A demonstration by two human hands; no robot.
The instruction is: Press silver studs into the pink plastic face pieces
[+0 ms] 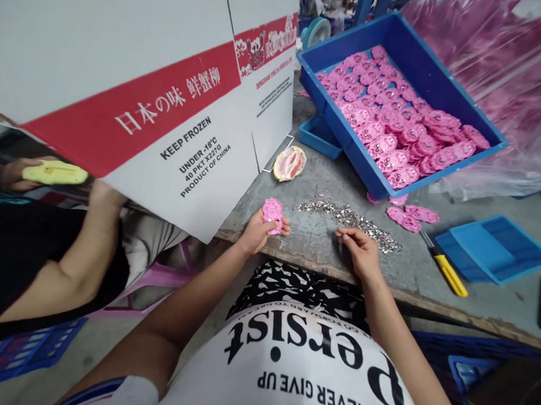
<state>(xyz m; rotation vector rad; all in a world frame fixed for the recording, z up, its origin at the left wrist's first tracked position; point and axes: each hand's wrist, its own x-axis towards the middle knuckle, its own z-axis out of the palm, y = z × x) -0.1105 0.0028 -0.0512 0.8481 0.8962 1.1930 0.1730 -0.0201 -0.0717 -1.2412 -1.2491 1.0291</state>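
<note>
My left hand (258, 228) grips a pink flat plastic piece (273, 213) upright at the near edge of the grey table (314, 242). My right hand (360, 248) is closed in a pinch beside a strip of small silver bits (352, 220) scattered on the table; what the fingers hold is too small to name. A few loose pink pieces (409, 217) lie just beyond the silver bits.
A tilted blue tray (425, 65) at the back holds several pink pieces. A white and red cardboard box (167, 98) stands at left. A yellow-handled tool (449, 274) and a small blue lid (492, 249) lie at right. A peeled fruit (289, 163) lies mid-table. Another person's arm (84, 258) is at left.
</note>
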